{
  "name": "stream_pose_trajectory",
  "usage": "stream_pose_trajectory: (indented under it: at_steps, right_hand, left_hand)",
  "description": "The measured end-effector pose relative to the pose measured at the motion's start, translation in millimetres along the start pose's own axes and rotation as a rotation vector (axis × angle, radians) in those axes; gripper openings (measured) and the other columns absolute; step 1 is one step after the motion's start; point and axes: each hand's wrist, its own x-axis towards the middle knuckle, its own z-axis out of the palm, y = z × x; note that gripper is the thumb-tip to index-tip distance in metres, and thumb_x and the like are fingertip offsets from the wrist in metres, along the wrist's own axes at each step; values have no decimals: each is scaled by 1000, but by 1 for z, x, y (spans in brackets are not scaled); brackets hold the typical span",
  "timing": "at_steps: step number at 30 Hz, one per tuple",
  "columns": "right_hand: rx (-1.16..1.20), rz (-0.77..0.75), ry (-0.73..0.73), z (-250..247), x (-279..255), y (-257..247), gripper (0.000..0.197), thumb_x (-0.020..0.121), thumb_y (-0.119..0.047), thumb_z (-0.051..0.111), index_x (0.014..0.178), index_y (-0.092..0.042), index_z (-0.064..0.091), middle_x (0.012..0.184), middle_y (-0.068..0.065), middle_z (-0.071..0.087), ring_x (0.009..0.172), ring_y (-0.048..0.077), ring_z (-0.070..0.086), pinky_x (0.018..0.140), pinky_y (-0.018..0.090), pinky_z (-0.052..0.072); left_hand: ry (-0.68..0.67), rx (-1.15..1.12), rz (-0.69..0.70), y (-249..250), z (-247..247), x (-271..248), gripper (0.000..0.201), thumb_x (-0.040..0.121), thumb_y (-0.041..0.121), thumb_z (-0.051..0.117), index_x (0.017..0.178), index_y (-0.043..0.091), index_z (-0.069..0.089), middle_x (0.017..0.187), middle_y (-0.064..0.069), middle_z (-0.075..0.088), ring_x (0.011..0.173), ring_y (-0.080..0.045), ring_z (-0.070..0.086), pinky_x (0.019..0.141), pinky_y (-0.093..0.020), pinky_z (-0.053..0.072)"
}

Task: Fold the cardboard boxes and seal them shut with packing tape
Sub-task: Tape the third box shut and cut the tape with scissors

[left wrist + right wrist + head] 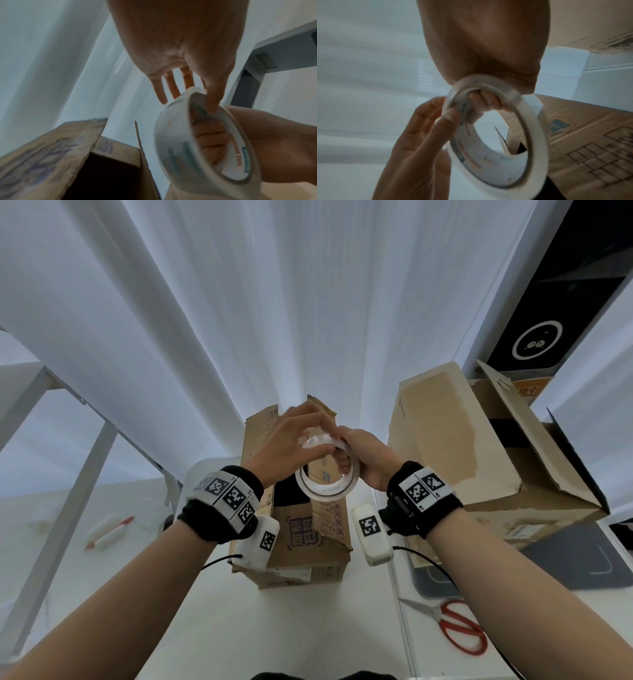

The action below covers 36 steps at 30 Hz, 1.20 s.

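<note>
Standing on the white table point(308, 628), the larger cardboard box point(479, 446) sits far right with flaps open, and the smaller cardboard box point(301, 529) waits dead centre, top flaps unsealed. Above it hangs the packing tape roll point(327, 474): the right hand point(373, 460) has its grip curled through the core, clamped on the roll, while the left hand point(291, 446) pinches at the rim, fingers mostly straight, seemingly picking for the tape end. Red scissors point(459, 628) lie near right. Risk: clear tape splits or re-sticks, losing the end.
</note>
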Motion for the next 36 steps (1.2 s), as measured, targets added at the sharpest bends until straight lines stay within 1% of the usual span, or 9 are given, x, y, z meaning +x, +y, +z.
stream_pose_trajectory:
  at_steps: [2, 4, 6, 8, 11, 17, 21, 26, 36]
  right_hand:
    - [99, -21, -6, -2, 1, 1, 29, 101, -27, 45, 101, -5, 64, 70, 10, 62, 61, 17, 53, 60, 26, 43]
    - [182, -51, -34, -5, 3, 3, 37, 101, -28, 49, 125, -2, 61, 108, 20, 70, 90, 23, 66, 76, 31, 53]
    - [260, -82, -83, -4, 4, 2, 38, 103, -23, 46, 135, -4, 56, 125, 22, 66, 104, 25, 65, 91, 37, 53]
    - [338, -95, -105, -1, 4, 1, 38, 104, -17, 41, 138, -3, 51, 125, 22, 66, 106, 25, 66, 99, 41, 51]
    - [417, -107, -97, 2, 3, 2, 38, 104, -11, 37, 139, -1, 48, 120, 21, 68, 98, 24, 70, 90, 37, 57]
    - [455, -105, -40, 1, 5, 8, 37, 104, -10, 38, 138, 2, 49, 130, 27, 62, 110, 32, 64, 95, 41, 56]
    - [486, -109, -6, 2, 4, 7, 37, 104, -10, 40, 136, 6, 49, 127, 28, 63, 103, 31, 67, 91, 39, 57]
    - [488, -114, 4, 0, 3, 4, 36, 105, -12, 40, 134, 6, 52, 100, 15, 71, 91, 25, 70, 77, 35, 60]
    - [497, -111, 2, 5, 4, 7, 36, 105, -12, 39, 135, 1, 54, 102, 14, 70, 91, 25, 71, 77, 35, 61]
  left_hand:
    - [54, 126, 14, 0, -5, 3, 13, 80, 25, 79, 90, 29, 74, 98, 25, 49, 98, 9, 42, 86, -7, 30]
    - [84, 141, -8, 2, -9, 4, 13, 77, 33, 79, 89, 30, 77, 95, 24, 53, 95, 7, 49, 84, -15, 40]
    - [101, 166, -62, 0, -9, 5, 30, 72, 53, 75, 91, 30, 78, 95, 22, 60, 91, 2, 60, 81, -27, 52]
    - [121, 243, -121, -1, -5, 7, 41, 69, 64, 71, 94, 32, 76, 100, 21, 62, 90, -5, 64, 81, -34, 55]
    - [131, 256, -156, 4, 3, 10, 32, 74, 42, 82, 98, 23, 74, 105, 16, 63, 89, -11, 64, 82, -24, 49]
    - [154, 279, -152, 1, 9, 6, 27, 78, 36, 80, 94, 20, 65, 97, 15, 61, 79, -6, 55, 72, -19, 37]
    - [137, 327, -144, 3, 13, 2, 25, 87, 38, 71, 101, 22, 60, 102, 14, 60, 83, -5, 51, 71, -19, 33]
    - [-25, 434, -147, 0, 16, -3, 73, 68, 59, 78, 122, 27, 42, 111, 11, 60, 98, -13, 55, 80, -35, 47]
    - [-40, 516, -117, -7, 15, -4, 69, 64, 60, 80, 105, 26, 37, 97, 16, 47, 89, -9, 43, 82, -32, 41]
